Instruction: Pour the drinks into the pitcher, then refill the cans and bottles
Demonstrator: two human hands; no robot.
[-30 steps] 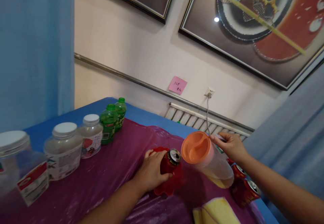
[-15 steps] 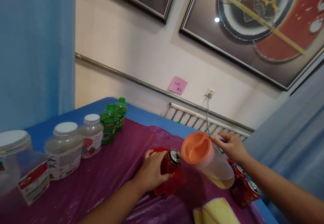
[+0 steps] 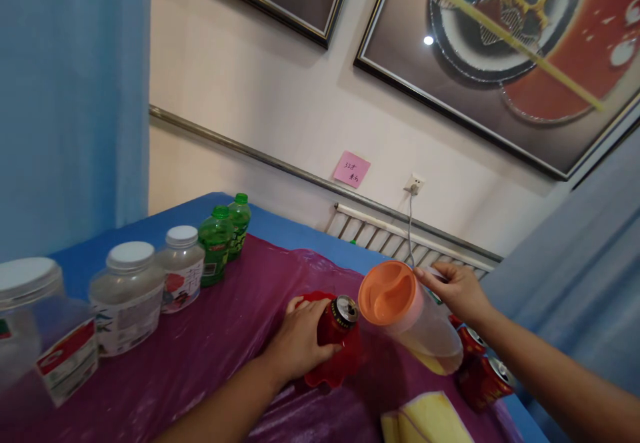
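My left hand (image 3: pixel 300 341) is wrapped round a red drink can (image 3: pixel 339 319), its opened top facing up. Under the can lies a red, wavy-edged tray (image 3: pixel 350 356), partly hidden by my hand and the can. My right hand (image 3: pixel 457 289) is closed on the handle of a clear plastic pitcher (image 3: pixel 425 336) with an orange lid (image 3: pixel 387 293). The pitcher tilts toward the can, and a little yellowish liquid shows low in its body. Lid and can look close but apart.
Red cans (image 3: pixel 485 381) stand right of the pitcher; a folded yellow cloth (image 3: pixel 427 419) lies at the front. Along the left are clear white-lidded jars (image 3: pixel 127 303) and green bottles (image 3: pixel 216 246). Purple plastic sheeting (image 3: pixel 200 356) covers the blue table (image 3: pixel 285 219). A radiator (image 3: pixel 365 226) is behind.
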